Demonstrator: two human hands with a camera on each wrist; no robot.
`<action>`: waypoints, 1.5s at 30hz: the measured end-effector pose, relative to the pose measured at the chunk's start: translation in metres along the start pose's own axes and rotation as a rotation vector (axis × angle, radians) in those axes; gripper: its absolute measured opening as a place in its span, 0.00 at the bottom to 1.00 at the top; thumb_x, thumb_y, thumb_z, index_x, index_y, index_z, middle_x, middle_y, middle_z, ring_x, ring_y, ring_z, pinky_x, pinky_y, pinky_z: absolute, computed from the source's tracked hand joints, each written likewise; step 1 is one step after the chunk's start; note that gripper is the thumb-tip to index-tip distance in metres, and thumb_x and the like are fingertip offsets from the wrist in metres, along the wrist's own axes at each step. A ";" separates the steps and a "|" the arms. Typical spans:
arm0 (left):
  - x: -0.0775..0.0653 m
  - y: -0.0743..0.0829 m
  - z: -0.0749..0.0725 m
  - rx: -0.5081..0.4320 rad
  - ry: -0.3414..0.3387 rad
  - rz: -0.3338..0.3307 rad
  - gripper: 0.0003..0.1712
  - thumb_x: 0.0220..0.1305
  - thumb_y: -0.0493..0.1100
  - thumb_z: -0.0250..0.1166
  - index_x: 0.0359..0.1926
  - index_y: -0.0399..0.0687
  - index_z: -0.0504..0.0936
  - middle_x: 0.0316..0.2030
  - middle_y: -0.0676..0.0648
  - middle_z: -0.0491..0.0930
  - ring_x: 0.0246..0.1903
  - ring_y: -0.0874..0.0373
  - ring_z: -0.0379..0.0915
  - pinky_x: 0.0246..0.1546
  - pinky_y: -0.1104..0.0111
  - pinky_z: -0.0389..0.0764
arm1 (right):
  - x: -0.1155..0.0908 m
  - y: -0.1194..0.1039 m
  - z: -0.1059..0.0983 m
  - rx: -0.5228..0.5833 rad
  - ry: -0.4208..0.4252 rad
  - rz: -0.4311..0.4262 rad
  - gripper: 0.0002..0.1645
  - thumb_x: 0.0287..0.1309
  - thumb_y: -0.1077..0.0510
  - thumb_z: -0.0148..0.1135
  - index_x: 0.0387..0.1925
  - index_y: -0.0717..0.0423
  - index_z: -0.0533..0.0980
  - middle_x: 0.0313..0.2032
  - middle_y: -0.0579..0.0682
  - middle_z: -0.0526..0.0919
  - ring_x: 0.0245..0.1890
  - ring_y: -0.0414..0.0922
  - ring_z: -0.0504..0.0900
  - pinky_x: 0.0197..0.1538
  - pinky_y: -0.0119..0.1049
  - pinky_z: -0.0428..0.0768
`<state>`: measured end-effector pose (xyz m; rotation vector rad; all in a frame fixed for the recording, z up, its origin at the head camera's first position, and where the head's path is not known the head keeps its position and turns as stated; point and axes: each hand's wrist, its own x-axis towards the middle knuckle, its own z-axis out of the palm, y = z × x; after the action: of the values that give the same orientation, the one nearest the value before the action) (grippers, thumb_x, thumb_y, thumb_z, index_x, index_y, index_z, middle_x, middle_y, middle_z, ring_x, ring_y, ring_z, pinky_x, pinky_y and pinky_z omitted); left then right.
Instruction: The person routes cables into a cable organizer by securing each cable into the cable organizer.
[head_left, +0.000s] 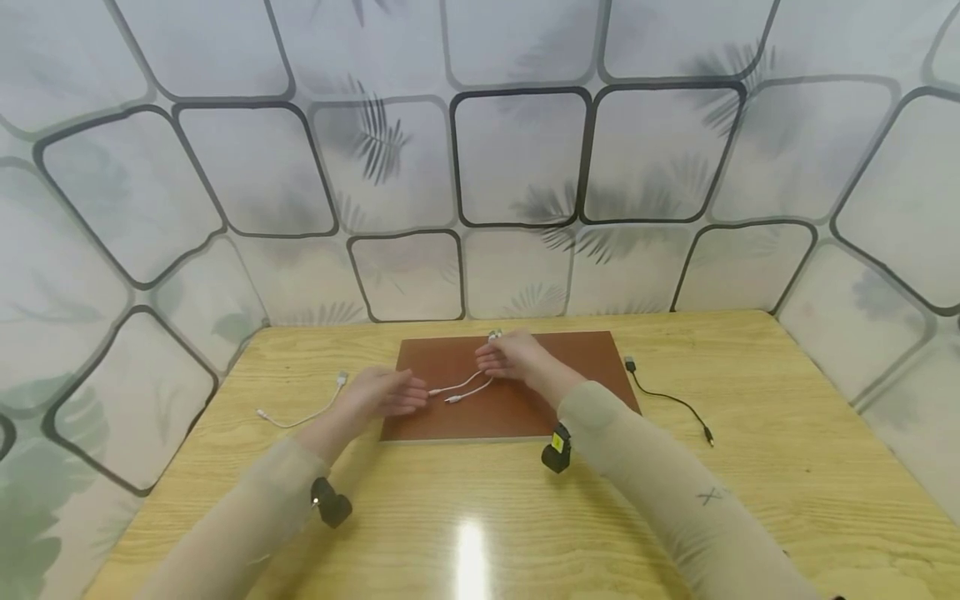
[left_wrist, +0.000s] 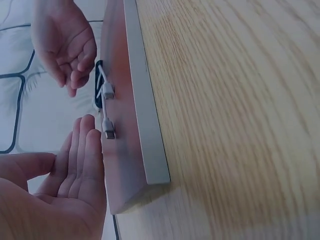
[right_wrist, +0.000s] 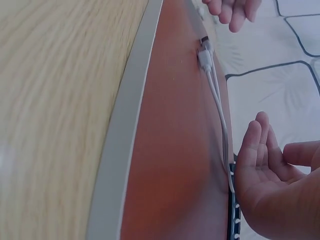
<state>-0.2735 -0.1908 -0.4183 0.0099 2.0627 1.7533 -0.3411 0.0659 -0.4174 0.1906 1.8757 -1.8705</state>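
A brown board with a pale front edge lies flat on the wooden table. My left hand hovers at its left side, fingers extended and palm facing inward, holding nothing. Over the back middle of the board is my right hand, its fingers loosely straight and nothing in its grasp. Between the hands, two white cable ends lie on the board, their USB-C type plugs pointing left. Their leads run back to a dark strip with white notches, partly hidden behind the right hand in the head view.
Left of the board, a short white USB cable curves across the table. A black USB cable lies to the right. A patterned cloth rises behind the table and along both sides.
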 end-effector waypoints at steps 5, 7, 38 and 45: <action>-0.005 0.002 -0.005 0.004 0.005 -0.009 0.27 0.86 0.41 0.46 0.65 0.15 0.71 0.50 0.32 0.90 0.37 0.64 0.89 0.46 0.72 0.91 | -0.001 -0.001 0.004 0.008 -0.019 0.006 0.24 0.83 0.61 0.46 0.60 0.78 0.77 0.27 0.49 0.87 0.26 0.38 0.86 0.33 0.26 0.86; -0.006 0.002 -0.007 0.008 0.011 -0.011 0.27 0.86 0.41 0.46 0.65 0.15 0.71 0.49 0.34 0.90 0.37 0.65 0.89 0.45 0.73 0.91 | -0.002 -0.001 0.006 0.013 -0.034 0.002 0.24 0.84 0.61 0.46 0.61 0.78 0.77 0.28 0.49 0.87 0.28 0.38 0.87 0.34 0.26 0.86; -0.052 -0.021 -0.065 0.028 0.080 0.013 0.34 0.87 0.46 0.46 0.68 0.11 0.65 0.49 0.43 0.91 0.43 0.67 0.89 0.53 0.71 0.89 | -0.007 0.007 0.039 0.020 -0.117 0.016 0.23 0.84 0.60 0.46 0.59 0.76 0.79 0.32 0.51 0.88 0.31 0.40 0.87 0.39 0.28 0.87; -0.060 -0.025 -0.081 0.008 0.091 -0.001 0.31 0.86 0.43 0.46 0.69 0.13 0.65 0.46 0.51 0.91 0.43 0.68 0.88 0.52 0.73 0.89 | -0.008 0.009 0.044 -0.007 -0.149 0.019 0.22 0.83 0.61 0.48 0.57 0.75 0.81 0.32 0.50 0.88 0.31 0.39 0.87 0.43 0.30 0.89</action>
<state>-0.2388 -0.2886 -0.4142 -0.0697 2.1327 1.7751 -0.3204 0.0255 -0.4200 0.0638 1.7741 -1.8126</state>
